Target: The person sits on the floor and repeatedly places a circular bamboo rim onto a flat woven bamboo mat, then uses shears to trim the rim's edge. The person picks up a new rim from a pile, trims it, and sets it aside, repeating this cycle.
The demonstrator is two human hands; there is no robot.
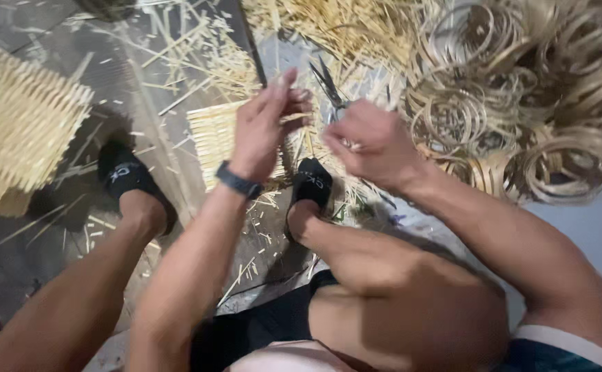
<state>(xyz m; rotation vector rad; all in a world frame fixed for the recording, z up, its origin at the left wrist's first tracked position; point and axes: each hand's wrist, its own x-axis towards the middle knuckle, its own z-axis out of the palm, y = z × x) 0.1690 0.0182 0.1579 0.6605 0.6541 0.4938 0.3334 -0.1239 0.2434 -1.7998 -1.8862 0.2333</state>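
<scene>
Pinching a thin pale bamboo strip (299, 117), left hand (263, 131) closes its fingertips; right hand (373, 141) fists dark metal scissors (328, 86) above flat woven straw mat (211, 138) at centre; blades near fingers risk a nick

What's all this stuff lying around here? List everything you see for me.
woven mat: one, pale straw, on the floor under the left hand
woven basket: one, pale straw, far left
coiled strips: too many to count, tan, heaped at upper right
loose sticks: many, straw-coloured, scattered over the grey floor
scissors: one pair, dark, held up by the right hand
sandals: two, black, on the person's feet
wristband: one, dark, on the left wrist
left hand: pinching a thin strip
right hand: closed around the scissors' handles
</scene>
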